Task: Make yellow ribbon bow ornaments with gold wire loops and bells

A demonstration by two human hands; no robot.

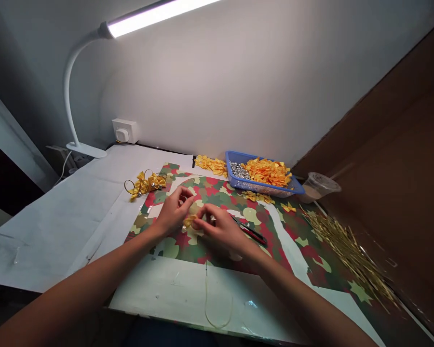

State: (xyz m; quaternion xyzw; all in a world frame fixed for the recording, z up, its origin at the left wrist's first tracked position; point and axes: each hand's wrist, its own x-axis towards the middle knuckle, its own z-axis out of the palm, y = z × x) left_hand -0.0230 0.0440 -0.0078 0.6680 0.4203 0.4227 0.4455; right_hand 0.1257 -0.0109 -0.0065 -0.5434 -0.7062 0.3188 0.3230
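Here we saw both hands meeting near the middle of the desk (58, 226), over a camouflage-patterned sheet (296, 250) in red, green and cream. The left hand (173, 212) had its fingers curled, with thumb and fingertips pinching a small yellow ribbon piece (189, 221). The right hand (222, 229) had its fingers pressed together on the same piece from the other side, so the piece sat between the two hands, low over the sheet.

Just beside the right hand, on the side of the right edge, lay a red-and-black pen (251, 232). Toward the back edge stood a blue basket (264, 187) holding silver beads (238, 169) and a heap of yellow bows (267, 171), with more loose bows scattered on the sheet around it. Toward the back left of the left hand we noted a cluster of looped bows (144, 183) with gold rings. A clear plastic cup (318, 185) stood just right of the basket, and a pile of gold strips (350, 250) ran along the right edge. A white lamp (72, 96) stood at the back left corner.
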